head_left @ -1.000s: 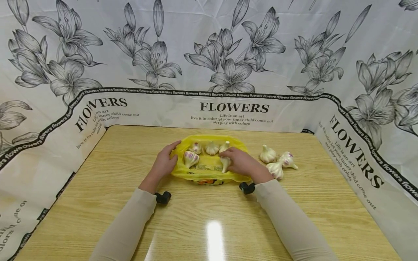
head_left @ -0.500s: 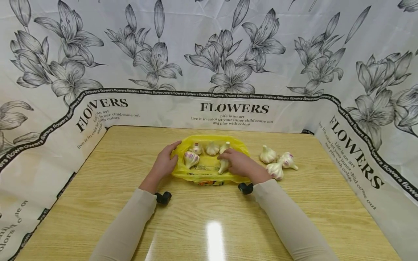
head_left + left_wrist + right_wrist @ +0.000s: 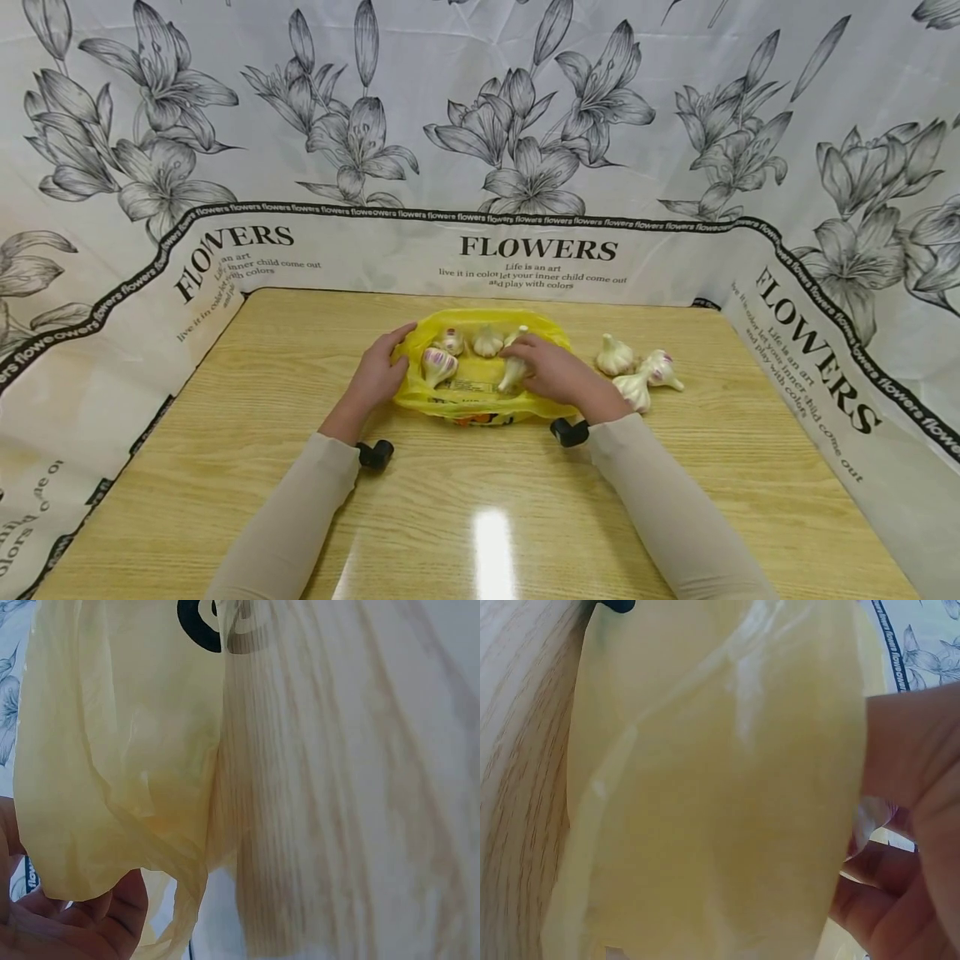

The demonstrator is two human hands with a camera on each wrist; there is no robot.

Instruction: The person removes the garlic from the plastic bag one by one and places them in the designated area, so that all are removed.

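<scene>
A yellow plastic bag [image 3: 468, 406] lies on the table with its mouth spread wide. My left hand [image 3: 377, 375] holds the bag's left rim; in the left wrist view its fingers [image 3: 124, 911] curl at the yellow film. Inside the bag's right end, my right hand [image 3: 558, 371] grips a garlic bulb [image 3: 512, 373], neck pointing down and left. The right wrist view shows part of that bulb [image 3: 870, 825] between thumb and fingers, the rest hidden by the bag. Several other bulbs sit in the bag, including a purple-streaked garlic bulb [image 3: 439, 365] at the left.
Right of the bag, three loose bulbs cluster on the wooden table [image 3: 420, 508]: a pale garlic bulb [image 3: 615, 356], a purple-marked garlic bulb [image 3: 660, 367] and a nearer garlic bulb [image 3: 634, 392]. A flower-printed cloth [image 3: 375, 250] encloses the table's back and sides.
The garlic bulb in my right hand swung its neck leftward, then rose slightly within the bag. My left hand and the loose bulbs have stayed in place.
</scene>
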